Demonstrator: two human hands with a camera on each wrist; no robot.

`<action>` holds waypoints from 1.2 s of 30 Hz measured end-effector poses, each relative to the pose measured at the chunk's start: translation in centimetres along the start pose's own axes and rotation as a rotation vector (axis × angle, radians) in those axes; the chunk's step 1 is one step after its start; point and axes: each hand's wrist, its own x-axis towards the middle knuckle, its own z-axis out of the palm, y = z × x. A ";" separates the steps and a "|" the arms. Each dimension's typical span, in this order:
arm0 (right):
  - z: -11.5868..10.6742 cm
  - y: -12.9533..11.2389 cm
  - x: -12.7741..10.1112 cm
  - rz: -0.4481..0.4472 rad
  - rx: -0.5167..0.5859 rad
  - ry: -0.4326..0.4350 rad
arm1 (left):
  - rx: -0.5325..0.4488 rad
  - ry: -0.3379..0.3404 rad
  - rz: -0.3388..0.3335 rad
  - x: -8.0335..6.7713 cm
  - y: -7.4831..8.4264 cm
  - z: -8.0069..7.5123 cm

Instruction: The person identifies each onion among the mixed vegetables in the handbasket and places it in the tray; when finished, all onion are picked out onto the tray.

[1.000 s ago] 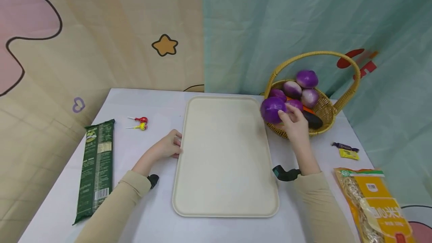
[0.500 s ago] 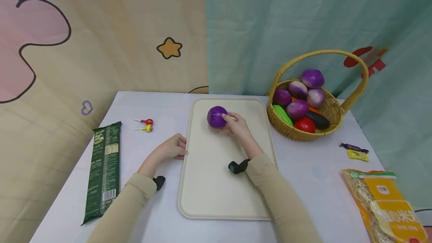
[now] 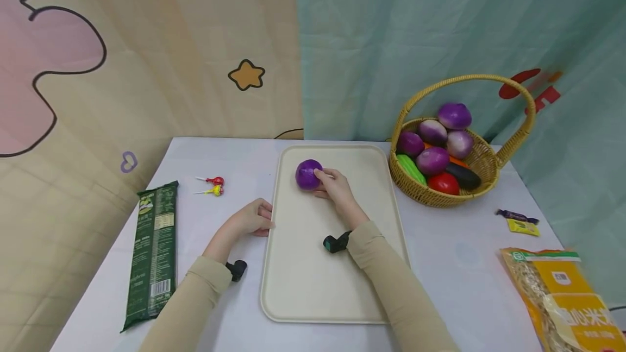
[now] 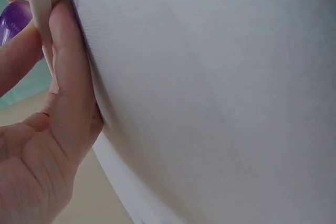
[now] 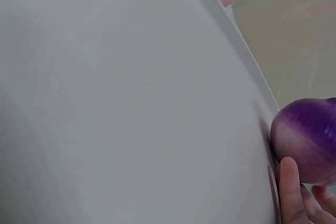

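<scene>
A purple onion (image 3: 308,175), paler lower down in the right wrist view, sits at the upper left of the cream tray (image 3: 327,265). My right hand (image 3: 337,193) holds it from the right, thumb on its near side and fingers low by the tray surface. At the tray's left edge, my left hand (image 3: 252,218) pinches the rim; in the left wrist view the thumb and a finger (image 4: 71,77) lie on either side of the tray rim (image 4: 41,3). Part of the onion (image 5: 310,137) is cut off in the right wrist view.
A wicker basket (image 3: 430,200) of onions, an eggplant (image 3: 463,176), a tomato (image 3: 444,183) and a green vegetable (image 3: 411,169) stands back right. Lollipops (image 3: 215,190) and a green packet (image 3: 154,254) lie left; candies (image 3: 522,227) and a yellow bag (image 3: 562,297) lie right.
My right hand has carried the purple onion from the basket leftward over to the tray, then slightly further toward its left side. The left hand has stayed at the tray's edge.
</scene>
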 end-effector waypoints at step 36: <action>-19.7 -7.0 -6.9 -0.470 -0.090 0.325 | -0.037 0.006 0.000 -0.2 -0.3 0.1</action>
